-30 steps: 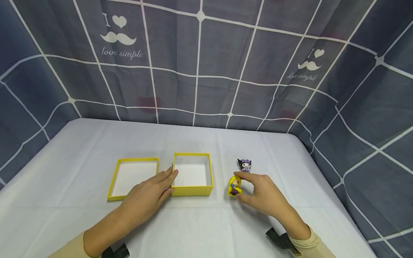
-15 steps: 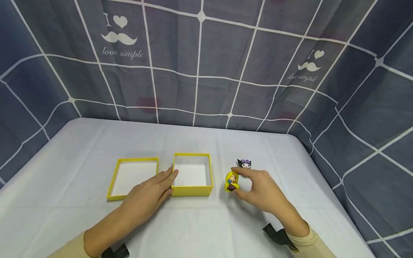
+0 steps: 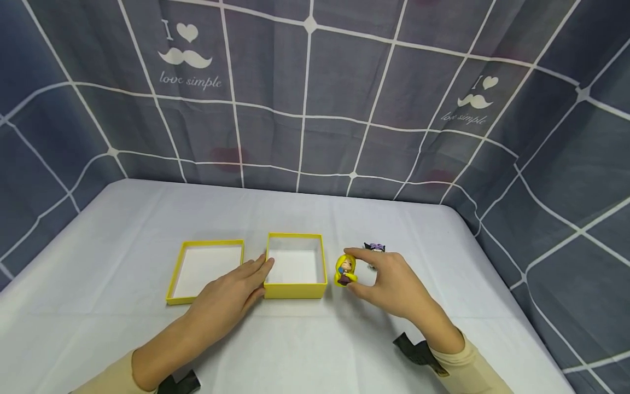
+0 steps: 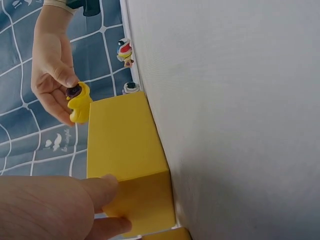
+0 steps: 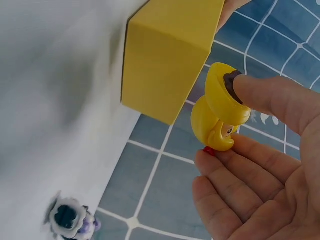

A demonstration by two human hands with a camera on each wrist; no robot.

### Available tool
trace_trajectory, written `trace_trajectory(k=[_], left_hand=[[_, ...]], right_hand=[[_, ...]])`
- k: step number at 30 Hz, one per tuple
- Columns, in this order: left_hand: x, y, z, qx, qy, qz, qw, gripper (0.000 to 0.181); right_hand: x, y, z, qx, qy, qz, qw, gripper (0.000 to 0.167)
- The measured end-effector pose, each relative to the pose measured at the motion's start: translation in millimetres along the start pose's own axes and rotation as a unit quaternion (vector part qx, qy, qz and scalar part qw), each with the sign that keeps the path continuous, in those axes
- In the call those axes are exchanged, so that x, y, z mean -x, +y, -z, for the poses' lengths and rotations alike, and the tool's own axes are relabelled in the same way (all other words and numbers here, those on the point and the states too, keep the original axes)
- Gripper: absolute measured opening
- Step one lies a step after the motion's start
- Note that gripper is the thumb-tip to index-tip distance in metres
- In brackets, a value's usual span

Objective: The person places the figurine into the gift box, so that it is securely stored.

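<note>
Yellow box (image 3: 295,291): white bottom is visible inside to you. Shallow lid (image 3: 209,265), white inside too, lies left of box. Your left hand (image 3: 228,293) touches left wall of box, fingers almost straight. Your right hand (image 3: 394,282) pinches yellow-haired figurine (image 3: 345,270) between thumb and fingers, raised, outside box, just to its right. Dark figurine (image 3: 375,248), partly hidden, is farther right of box.

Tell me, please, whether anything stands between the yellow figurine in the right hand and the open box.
No object is visible between the yellow figurine and the open box; only the box's right wall may need clearing.
</note>
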State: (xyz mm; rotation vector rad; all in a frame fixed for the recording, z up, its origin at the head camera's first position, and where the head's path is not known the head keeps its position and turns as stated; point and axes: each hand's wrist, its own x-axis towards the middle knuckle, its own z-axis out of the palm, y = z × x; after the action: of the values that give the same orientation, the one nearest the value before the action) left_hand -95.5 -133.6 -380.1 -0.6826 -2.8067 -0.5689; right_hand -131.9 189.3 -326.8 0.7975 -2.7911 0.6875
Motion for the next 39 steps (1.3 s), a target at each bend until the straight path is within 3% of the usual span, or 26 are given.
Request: trace_trajectory(k=[29,39], left_hand=[[0.9,0.2,0.5,0.000,0.003,0.005,1.0000,0.055],[-1.1,-0.9,-0.5,-0.023,0.003,-0.016,0.9996,0.056]], right_hand=[[-35.4,-30,-20,-0.030,-0.016,0.061,0.9976,0.052],[-44.3,-35,-25,-0.031,-0.027,0.065,0.9970,0.054]])
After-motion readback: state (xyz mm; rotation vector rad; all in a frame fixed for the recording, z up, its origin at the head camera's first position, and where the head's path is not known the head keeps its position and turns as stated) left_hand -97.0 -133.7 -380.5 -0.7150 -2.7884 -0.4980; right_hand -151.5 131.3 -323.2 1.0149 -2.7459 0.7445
